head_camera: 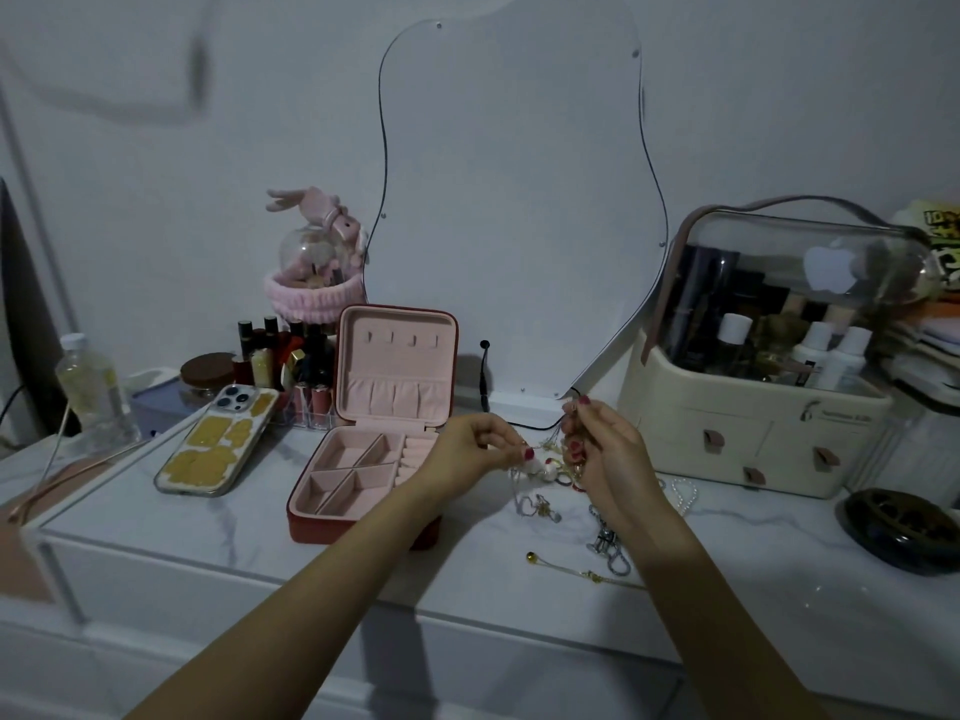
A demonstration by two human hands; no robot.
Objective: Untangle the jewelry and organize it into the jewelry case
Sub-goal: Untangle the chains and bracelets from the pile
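Both hands pinch tangled jewelry (pixel 545 459) above the table (pixel 467 563): left hand (pixel 470 449) and right hand (pixel 602 449) curl fingertips on thin chains, beside the open case (pixel 374 444).

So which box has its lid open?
The red jewelry case with pink lining, left of both hands; its lid stands upright. The cream cosmetics box with the clear dome is closed.

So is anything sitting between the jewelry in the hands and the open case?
Nothing visible. The left hand and right hand pinch the tangled jewelry just right of the case, which lies open with its lid upright. Only bare tabletop lies between them; the compartments look empty.
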